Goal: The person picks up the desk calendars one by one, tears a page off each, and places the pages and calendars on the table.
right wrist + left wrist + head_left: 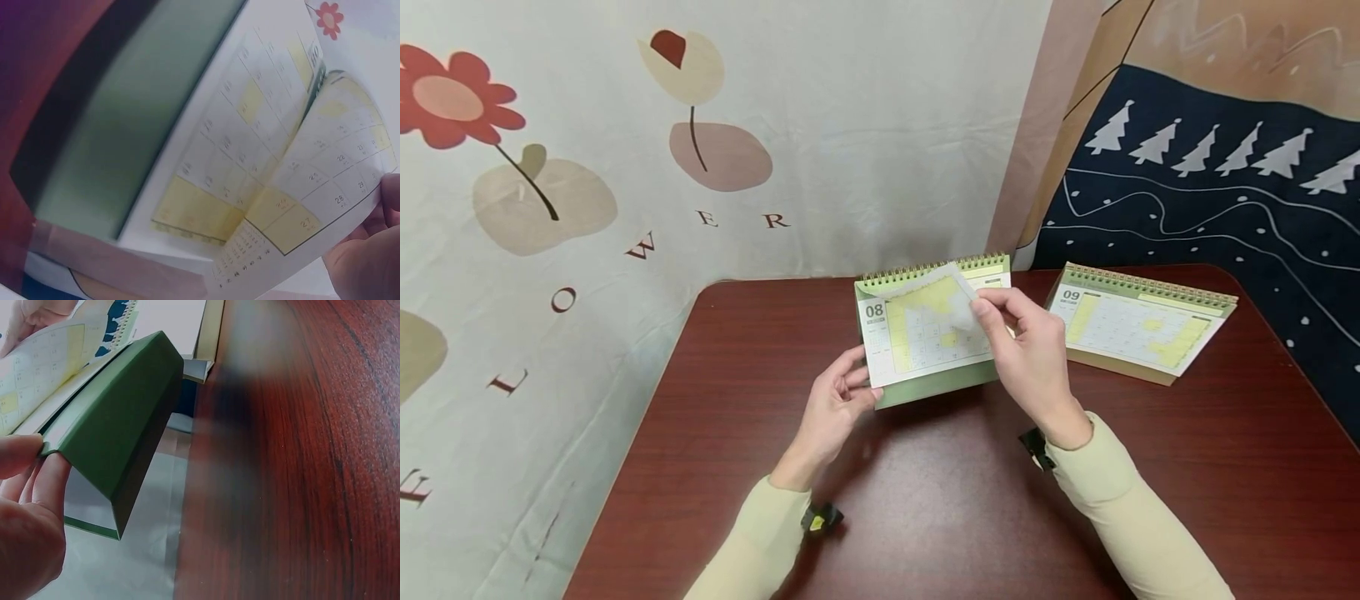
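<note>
A green spiral-bound desk calendar (pixel 925 333) showing month 08 is held tilted above the table's back part. My left hand (pixel 835 400) grips its lower left corner, thumb in front and fingers behind, as the left wrist view shows at the green cover (pixel 125 419). Between thumb and fingers of my right hand (pixel 1030 346) is the edge of a calendar page (pixel 936 292), lifted and curled back toward the wire rings. In the right wrist view that page (pixel 337 162) bends away from the sheet beneath it.
A second desk calendar (pixel 1135 321), showing 09, stands to the right on the dark red wooden table (pixel 940 517). Behind the table hang a pale flower-print cloth (pixel 865 133) and a navy cloth with white trees (pixel 1195 200).
</note>
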A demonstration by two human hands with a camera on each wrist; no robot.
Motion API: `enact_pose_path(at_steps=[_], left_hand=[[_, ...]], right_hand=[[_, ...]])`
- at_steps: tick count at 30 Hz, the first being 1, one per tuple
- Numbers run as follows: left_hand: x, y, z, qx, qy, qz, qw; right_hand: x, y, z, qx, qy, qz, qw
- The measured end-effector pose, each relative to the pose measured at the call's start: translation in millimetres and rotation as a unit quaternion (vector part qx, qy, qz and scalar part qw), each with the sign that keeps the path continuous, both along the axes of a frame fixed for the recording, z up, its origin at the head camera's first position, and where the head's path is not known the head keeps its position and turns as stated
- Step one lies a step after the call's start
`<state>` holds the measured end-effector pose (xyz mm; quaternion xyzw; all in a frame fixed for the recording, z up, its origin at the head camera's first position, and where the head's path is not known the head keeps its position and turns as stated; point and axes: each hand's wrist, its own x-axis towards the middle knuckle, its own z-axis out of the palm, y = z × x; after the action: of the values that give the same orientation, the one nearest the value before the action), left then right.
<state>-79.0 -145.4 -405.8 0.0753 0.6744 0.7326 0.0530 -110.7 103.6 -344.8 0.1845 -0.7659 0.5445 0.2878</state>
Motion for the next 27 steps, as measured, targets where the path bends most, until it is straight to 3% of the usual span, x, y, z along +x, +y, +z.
enact_pose_path(at_steps=[16, 27], left_hand=[[0.6, 0, -0.7, -0.010, 0.009, 0.003, 0.9999], [0.5, 0, -2.3, -0.016, 0.040, 0.018, 0.9989]], right_hand=[[-11.2, 9, 19.9, 0.002, -0.039, -0.024, 0.999], [-20.5, 13, 29.0, -0.002, -0.026, -0.042, 0.999]])
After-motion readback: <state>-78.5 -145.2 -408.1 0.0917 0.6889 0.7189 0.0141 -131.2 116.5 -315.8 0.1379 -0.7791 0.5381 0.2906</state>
